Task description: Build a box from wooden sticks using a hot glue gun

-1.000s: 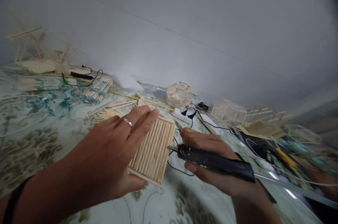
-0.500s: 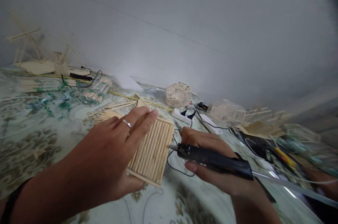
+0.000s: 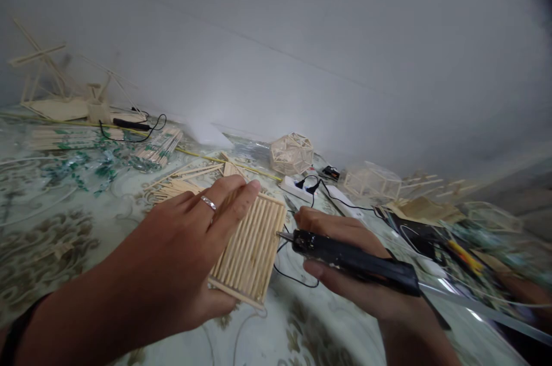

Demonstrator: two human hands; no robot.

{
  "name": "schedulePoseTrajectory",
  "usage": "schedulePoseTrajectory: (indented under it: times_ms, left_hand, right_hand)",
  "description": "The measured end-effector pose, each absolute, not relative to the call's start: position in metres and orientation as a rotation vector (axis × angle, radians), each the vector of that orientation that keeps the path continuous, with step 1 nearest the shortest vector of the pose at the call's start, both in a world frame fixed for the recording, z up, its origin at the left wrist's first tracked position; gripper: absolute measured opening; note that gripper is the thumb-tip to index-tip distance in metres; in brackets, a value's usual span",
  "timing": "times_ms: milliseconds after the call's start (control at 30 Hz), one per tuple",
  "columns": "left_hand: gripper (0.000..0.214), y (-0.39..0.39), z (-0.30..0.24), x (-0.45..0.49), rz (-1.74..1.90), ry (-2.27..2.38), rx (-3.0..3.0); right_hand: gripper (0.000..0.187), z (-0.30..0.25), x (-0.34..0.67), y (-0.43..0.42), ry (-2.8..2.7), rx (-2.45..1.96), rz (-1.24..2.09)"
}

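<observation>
My left hand [image 3: 185, 239], with a ring on one finger, grips a small rectangular panel [image 3: 250, 251] of wooden sticks by its left side. Parallel sticks fill the panel, framed by crosswise sticks at both ends. In my right hand [image 3: 345, 262] is a black glue gun [image 3: 353, 259], its body pointing left. The metal nozzle meets or nearly meets the panel's right edge. A pale translucent stick [image 3: 457, 298] runs out of the gun's rear. Part of the panel is hidden under my left fingers.
Loose sticks [image 3: 176, 188] lie behind my left hand. A white power strip [image 3: 297, 188] with black plugs stands past the panel. Farther back are a wooden-stick polyhedron [image 3: 292, 154], bagged sticks [image 3: 157, 147] and a stick model [image 3: 56, 107]. A yellow-handled tool [image 3: 466, 257] lies right.
The glue gun's nozzle has shifted slightly up and right along the panel's right edge. My left hand and the panel have barely moved.
</observation>
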State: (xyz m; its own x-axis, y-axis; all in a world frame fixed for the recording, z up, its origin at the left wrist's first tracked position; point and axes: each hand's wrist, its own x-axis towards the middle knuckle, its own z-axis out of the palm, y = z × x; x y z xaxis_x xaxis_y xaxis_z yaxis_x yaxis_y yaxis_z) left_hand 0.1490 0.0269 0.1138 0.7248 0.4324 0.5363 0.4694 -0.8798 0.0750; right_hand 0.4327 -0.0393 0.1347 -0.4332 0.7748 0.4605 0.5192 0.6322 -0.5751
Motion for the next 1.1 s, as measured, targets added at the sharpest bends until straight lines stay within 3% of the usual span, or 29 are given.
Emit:
schedulePoseTrajectory:
  times_ms: [1100]
  left_hand:
    - [0.114,0.0277,0.1090,0.1504,-0.933,-0.746,-2.859]
  right_hand:
    - [0.025,0.1362,0.4351,-0.0410,-2.117,-1.147,0.178]
